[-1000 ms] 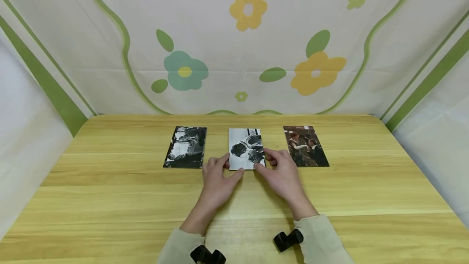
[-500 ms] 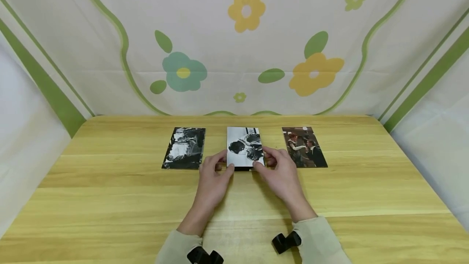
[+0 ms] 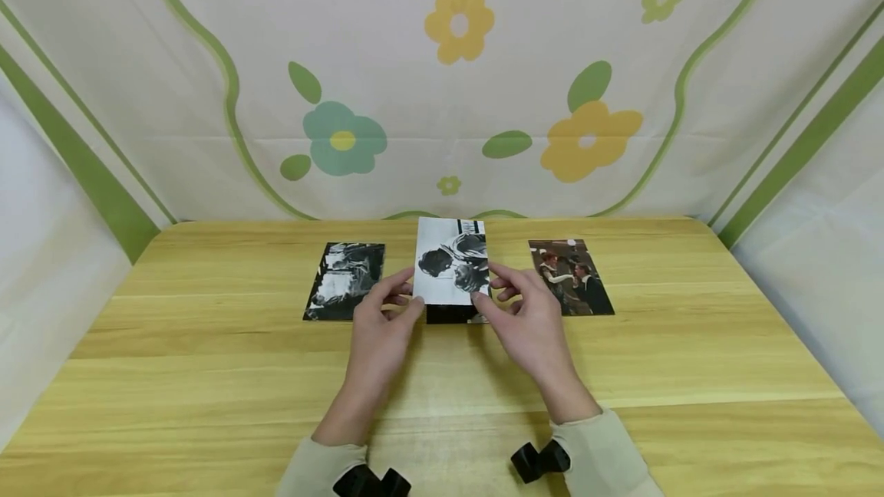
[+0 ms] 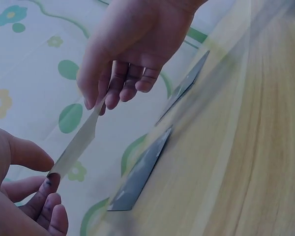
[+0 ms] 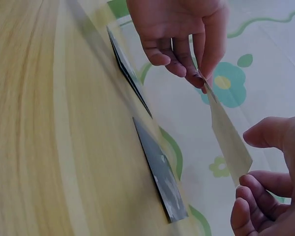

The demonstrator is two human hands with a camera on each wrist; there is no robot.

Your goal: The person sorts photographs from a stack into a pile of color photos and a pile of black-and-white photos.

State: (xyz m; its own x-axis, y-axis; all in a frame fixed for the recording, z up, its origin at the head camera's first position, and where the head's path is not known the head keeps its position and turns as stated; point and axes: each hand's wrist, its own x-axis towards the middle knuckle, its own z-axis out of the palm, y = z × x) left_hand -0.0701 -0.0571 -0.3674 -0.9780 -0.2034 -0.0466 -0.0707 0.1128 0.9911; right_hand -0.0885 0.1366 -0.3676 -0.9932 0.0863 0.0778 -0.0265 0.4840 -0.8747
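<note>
In the head view a black-and-white photo card (image 3: pixel 442 248) showing people is lifted over the table, tilted. My left hand (image 3: pixel 383 328) pinches its left edge near the lower corner, and my right hand (image 3: pixel 528 324) has its thumb and fingers at the lower right corner. Its pale underside (image 4: pixel 76 147) shows in the left wrist view, stretched between both hands. Below it a dark photo card (image 3: pixel 452 314) lies flat on the table, mostly hidden from the head camera; the right wrist view shows more of this dark card (image 5: pixel 162 172).
On the wooden table (image 3: pixel 207 390), another black-and-white photo card (image 3: pixel 338 282) lies to the left and a colour one (image 3: pixel 572 278) to the right. Behind the table hangs a white cloth (image 3: pixel 400 75) with printed flowers. Black wrist cameras (image 3: pixel 542 461) sit at both sleeves.
The black-and-white photo card has risen off the table between both hands and moved slightly left, uncovering part of the dark card beneath. My left hand has shifted left. The side cards stay put.
</note>
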